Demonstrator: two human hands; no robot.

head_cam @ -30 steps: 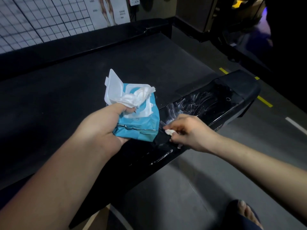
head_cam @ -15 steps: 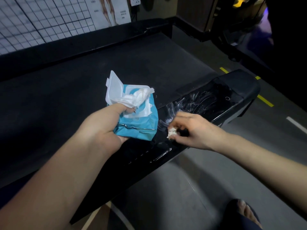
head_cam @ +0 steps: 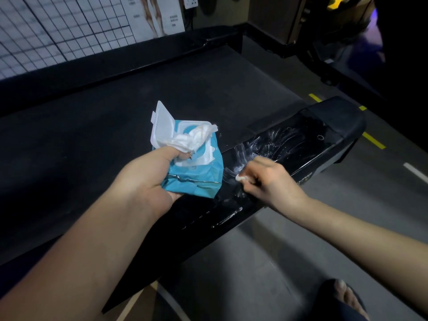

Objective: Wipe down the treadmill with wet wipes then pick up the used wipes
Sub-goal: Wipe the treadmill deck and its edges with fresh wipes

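Note:
My left hand (head_cam: 148, 179) grips a blue wet wipe pack (head_cam: 199, 179) with its white lid flipped open, and its thumb pins crumpled white wipes (head_cam: 190, 140) against the lid. My right hand (head_cam: 268, 179) curls round a small wadded wipe (head_cam: 240, 178) and presses it on the glossy black side rail (head_cam: 301, 147) of the treadmill. Wet smears streak the rail beyond my fingers. The dark running belt (head_cam: 139, 100) lies to the left.
A wall with a white grid panel (head_cam: 58, 28) and a poster stands behind the far rail. Grey floor with yellow and white lines (head_cam: 372, 140) runs on the right. My foot in a dark sandal (head_cam: 345, 295) is at the lower right.
My right hand has slid the wad back and forth a short way along the rail, and the wet smears have spread. My left hand has held still with the pack.

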